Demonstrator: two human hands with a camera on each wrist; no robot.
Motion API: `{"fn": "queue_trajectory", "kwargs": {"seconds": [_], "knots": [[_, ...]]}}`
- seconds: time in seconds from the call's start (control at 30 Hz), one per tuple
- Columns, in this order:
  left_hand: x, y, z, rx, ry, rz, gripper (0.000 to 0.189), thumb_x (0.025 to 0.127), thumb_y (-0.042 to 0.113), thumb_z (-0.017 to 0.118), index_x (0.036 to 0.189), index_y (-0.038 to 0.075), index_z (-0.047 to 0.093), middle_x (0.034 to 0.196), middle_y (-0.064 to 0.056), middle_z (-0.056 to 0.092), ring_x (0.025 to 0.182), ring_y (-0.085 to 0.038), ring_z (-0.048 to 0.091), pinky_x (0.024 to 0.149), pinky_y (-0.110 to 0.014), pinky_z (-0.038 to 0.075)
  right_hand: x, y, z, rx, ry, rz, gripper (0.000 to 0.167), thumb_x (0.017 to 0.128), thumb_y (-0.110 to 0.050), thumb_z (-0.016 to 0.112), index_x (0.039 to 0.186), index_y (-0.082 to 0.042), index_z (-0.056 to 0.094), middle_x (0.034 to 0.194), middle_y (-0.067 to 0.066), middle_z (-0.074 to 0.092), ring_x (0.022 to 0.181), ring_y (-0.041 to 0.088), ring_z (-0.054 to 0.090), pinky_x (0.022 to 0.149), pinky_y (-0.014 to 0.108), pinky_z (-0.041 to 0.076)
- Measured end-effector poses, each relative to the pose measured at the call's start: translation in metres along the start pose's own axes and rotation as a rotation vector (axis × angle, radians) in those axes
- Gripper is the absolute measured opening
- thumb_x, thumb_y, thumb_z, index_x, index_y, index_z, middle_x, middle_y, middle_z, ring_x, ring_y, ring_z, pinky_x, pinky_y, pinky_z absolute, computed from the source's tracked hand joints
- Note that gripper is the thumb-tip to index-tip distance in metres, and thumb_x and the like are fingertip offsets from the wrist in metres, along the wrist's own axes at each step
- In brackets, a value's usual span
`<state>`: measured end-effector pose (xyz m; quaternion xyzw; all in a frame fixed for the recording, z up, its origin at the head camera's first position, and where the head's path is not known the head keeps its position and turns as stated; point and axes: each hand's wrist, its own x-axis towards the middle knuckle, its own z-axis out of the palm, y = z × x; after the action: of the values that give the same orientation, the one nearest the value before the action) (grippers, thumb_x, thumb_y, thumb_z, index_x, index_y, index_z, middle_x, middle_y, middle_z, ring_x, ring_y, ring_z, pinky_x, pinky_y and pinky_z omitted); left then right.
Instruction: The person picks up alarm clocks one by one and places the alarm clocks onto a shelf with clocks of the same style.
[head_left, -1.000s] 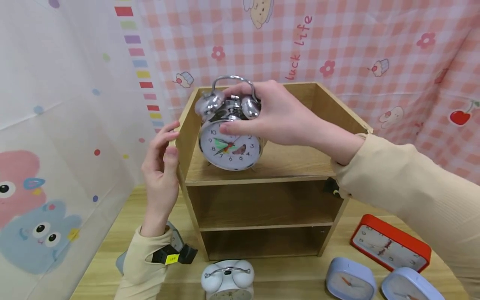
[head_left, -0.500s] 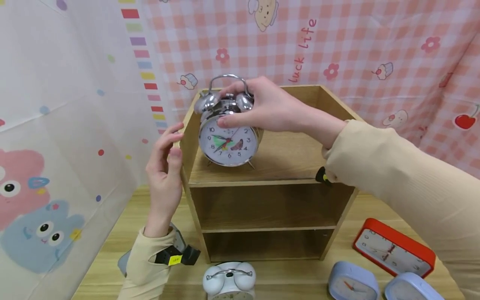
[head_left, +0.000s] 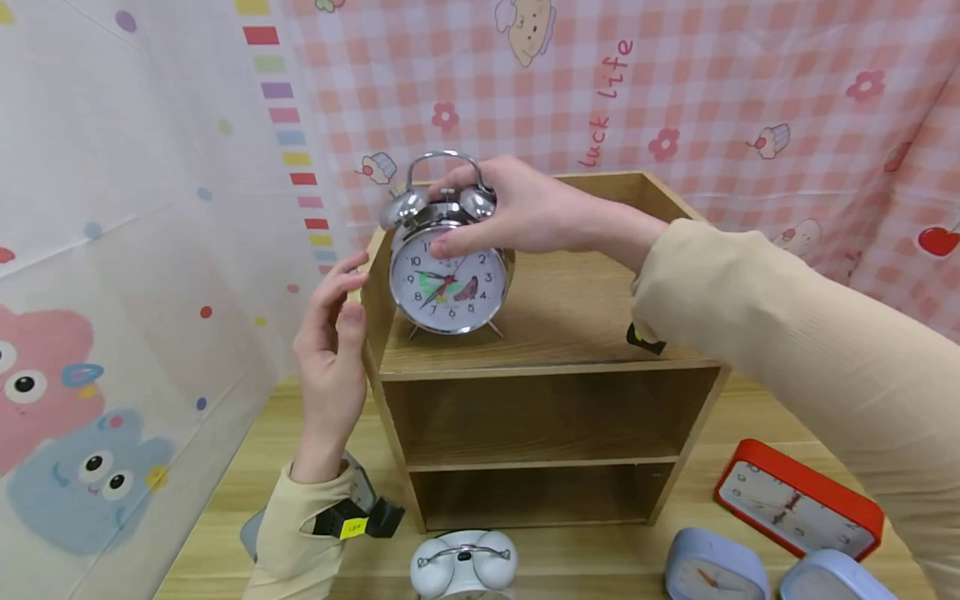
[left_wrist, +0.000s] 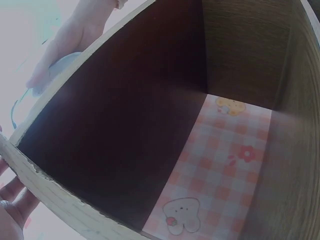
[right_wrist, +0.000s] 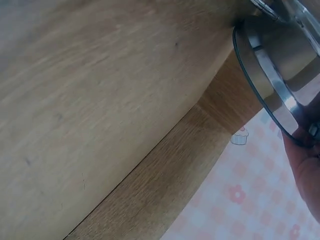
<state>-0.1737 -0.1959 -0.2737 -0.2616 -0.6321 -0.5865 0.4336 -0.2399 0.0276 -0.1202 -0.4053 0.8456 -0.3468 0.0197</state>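
On the table [head_left: 213, 517] stood a wooden shelf [head_left: 551, 369], a red clock [head_left: 799, 500] to its right. A silver alarm clock [head_left: 448, 290] was upright on the shelf's top level, at the left. The right hand [head_left: 521, 208] gripped it near the top; the left hand [head_left: 332, 346], loosely bent and grasping nothing, touched the shelf's left edge.

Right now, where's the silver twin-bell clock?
Head view: the silver twin-bell clock is at the left of the top level of the wooden shelf unit, beside the left side panel, held by the right hand.
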Motion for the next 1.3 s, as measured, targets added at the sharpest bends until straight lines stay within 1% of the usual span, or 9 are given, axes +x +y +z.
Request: {"fn": "queue_trajectory", "kwargs": {"seconds": [0.13, 0.23, 0.37, 0.57, 0.93, 1.03, 1.13, 1.2, 1.3], "knots": [[-0.001, 0.0, 0.0, 0.003, 0.001, -0.009, 0.039, 0.108, 0.041, 0.057, 0.128, 0.01, 0.068, 0.144, 0.009, 0.065, 0.142, -0.016, 0.055, 0.109, -0.024, 0.043, 0.003, 0.001, -0.001, 0.013, -0.027, -0.009, 0.055, 0.092, -0.026, 0.083, 0.141, -0.014, 0.062, 0.129, 0.006, 0.072, 0.11, 0.02, 0.073, 0.093, 0.033, 0.062], [-0.001, 0.0, 0.0, 0.011, -0.001, -0.009, 0.041, 0.108, 0.042, 0.057, 0.129, 0.009, 0.067, 0.144, 0.008, 0.065, 0.143, -0.017, 0.055, 0.111, -0.025, 0.042, 0.004, 0.001, -0.002, 0.011, -0.037, -0.01, 0.055, 0.092, -0.026, 0.083, 0.142, -0.015, 0.062, 0.127, 0.005, 0.073, 0.109, 0.019, 0.073, 0.093, 0.032, 0.062], [0.0, 0.0, 0.0, 0.006, 0.001, -0.006, 0.038, 0.108, 0.042, 0.057, 0.129, 0.013, 0.068, 0.144, 0.008, 0.065, 0.143, -0.017, 0.054, 0.112, -0.026, 0.042, 0.006, 0.0, -0.003, 0.01, -0.041, -0.017, 0.055, 0.092, -0.026, 0.083, 0.141, -0.016, 0.062, 0.126, 0.005, 0.073, 0.108, 0.018, 0.073, 0.093, 0.032, 0.061], [0.0, 0.0, -0.001, 0.01, 0.002, -0.012, 0.04, 0.107, 0.043, 0.058, 0.129, 0.011, 0.068, 0.144, 0.009, 0.065, 0.143, -0.017, 0.055, 0.114, -0.026, 0.042, 0.007, 0.001, -0.002, 0.006, -0.042, -0.016, 0.054, 0.092, -0.025, 0.083, 0.141, -0.016, 0.062, 0.127, 0.005, 0.073, 0.109, 0.018, 0.072, 0.093, 0.032, 0.061], [0.001, 0.0, -0.001, 0.018, 0.005, -0.006, 0.037, 0.107, 0.044, 0.057, 0.128, 0.016, 0.069, 0.143, 0.009, 0.065, 0.143, -0.017, 0.055, 0.117, -0.026, 0.042, 0.01, 0.0, -0.003, -0.045, -0.049, 0.002, 0.058, 0.093, -0.031, 0.082, 0.144, -0.018, 0.059, 0.128, 0.002, 0.072, 0.11, 0.016, 0.071, 0.096, 0.031, 0.06], [0.001, 0.0, -0.001, 0.021, 0.004, -0.005, 0.038, 0.107, 0.044, 0.057, 0.128, 0.013, 0.069, 0.143, 0.01, 0.065, 0.143, -0.016, 0.055, 0.116, -0.026, 0.042, 0.009, -0.001, -0.004, -0.05, -0.056, 0.028, 0.071, 0.093, -0.035, 0.081, 0.154, -0.018, 0.05, 0.132, 0.004, 0.07, 0.113, 0.017, 0.071, 0.099, 0.033, 0.059], [0.001, 0.0, -0.001, 0.02, 0.002, -0.006, 0.041, 0.108, 0.044, 0.057, 0.128, 0.01, 0.068, 0.144, 0.01, 0.065, 0.142, -0.016, 0.056, 0.113, -0.025, 0.043, 0.006, -0.002, -0.006, -0.055, -0.035, 0.074, 0.088, 0.092, -0.039, 0.082, 0.164, -0.02, 0.034, 0.144, 0.007, 0.064, 0.121, 0.02, 0.068, 0.108, 0.037, 0.055], [0.001, 0.0, -0.001, 0.02, -0.001, -0.007, 0.043, 0.108, 0.043, 0.057, 0.129, 0.008, 0.067, 0.144, 0.009, 0.065, 0.143, -0.016, 0.055, 0.111, -0.024, 0.042, 0.002, -0.004, -0.007, -0.043, -0.006, 0.101, 0.098, 0.091, -0.041, 0.082, 0.168, -0.022, 0.023, 0.155, 0.009, 0.055, 0.133, 0.023, 0.063, 0.115, 0.04, 0.051], [0.0, 0.0, 0.0, 0.021, -0.004, -0.007, 0.044, 0.108, 0.043, 0.057, 0.129, 0.006, 0.067, 0.144, 0.01, 0.064, 0.143, -0.016, 0.055, 0.108, -0.024, 0.042, -0.008, -0.008, -0.01, -0.046, 0.055, 0.124, 0.106, 0.09, -0.045, 0.082, 0.17, -0.026, 0.014, 0.17, 0.008, 0.038, 0.154, 0.025, 0.046, 0.126, 0.044, 0.04]]}}
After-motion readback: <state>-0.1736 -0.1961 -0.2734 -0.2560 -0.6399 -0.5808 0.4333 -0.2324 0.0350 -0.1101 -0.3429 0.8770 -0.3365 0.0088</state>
